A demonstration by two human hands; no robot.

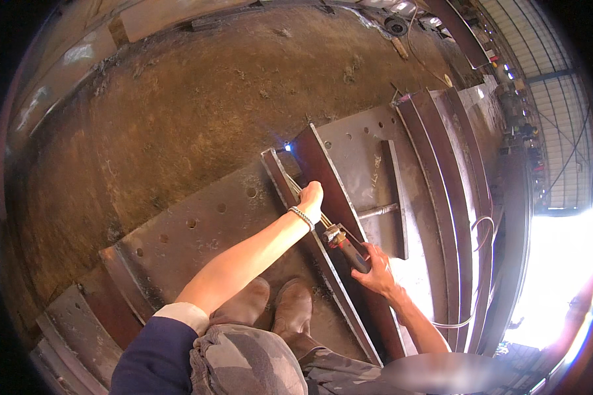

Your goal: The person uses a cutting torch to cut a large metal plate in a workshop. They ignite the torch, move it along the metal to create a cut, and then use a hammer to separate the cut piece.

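Observation:
I hold a cutting torch (pixel 334 236) over a rust-brown steel H-beam (pixel 323 164). My left hand (pixel 311 201), with a chain bracelet (pixel 302 217) at its wrist, is closed around the thin metal tubes of the torch. My right hand (pixel 377 270) wraps the handle behind the valve body. A small blue-white glow (pixel 288 147) shines at the far end of the beam, between its two flanges. The torch tip itself is lost in that glare.
Beneath my boots (pixel 293 306) lies a steel plate (pixel 197 247) with round holes. More beams (pixel 441 184) stand side by side on the right, with a hose (pixel 484 227) looping over them. Brown dirt ground (pixel 178 118) stretches beyond the plate's far edge.

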